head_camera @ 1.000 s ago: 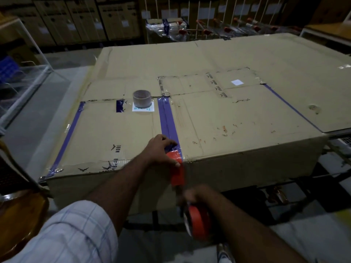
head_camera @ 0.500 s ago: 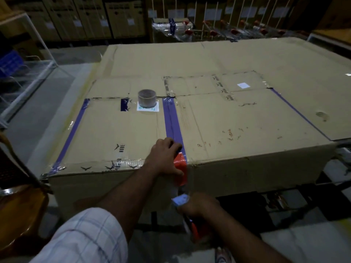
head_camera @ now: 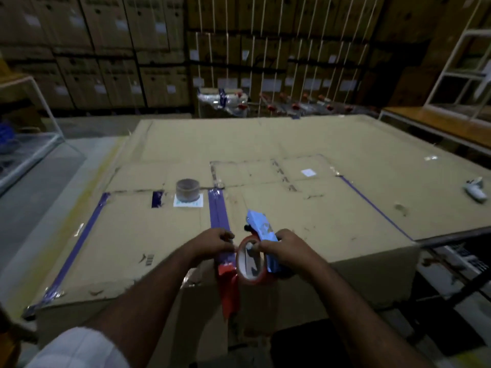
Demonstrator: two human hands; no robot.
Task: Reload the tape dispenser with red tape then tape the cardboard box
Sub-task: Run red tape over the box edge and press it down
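A large flat cardboard box (head_camera: 305, 213) fills the middle of the view, with blue tape (head_camera: 218, 211) running along its centre seam. A strip of red tape (head_camera: 229, 290) is stuck over the box's near edge and hangs down its front face. My right hand (head_camera: 285, 249) grips a blue tape dispenser (head_camera: 261, 229) loaded with a red tape roll (head_camera: 251, 264), held just above the box's near edge. My left hand (head_camera: 214, 241) rests on the box top by the seam, fingertips pinched close to the roll.
An empty tape core (head_camera: 187, 190) stands on a white label behind my hands. A white object (head_camera: 475, 189) lies at the box's far right. Stacked cartons (head_camera: 106, 49) line the back wall. A metal frame (head_camera: 451, 235) runs along the right side.
My right hand has lifted the dispenser from below the box's front face up to its top edge. My left hand slid back from pressing the red tape. The camera has tilted upward.
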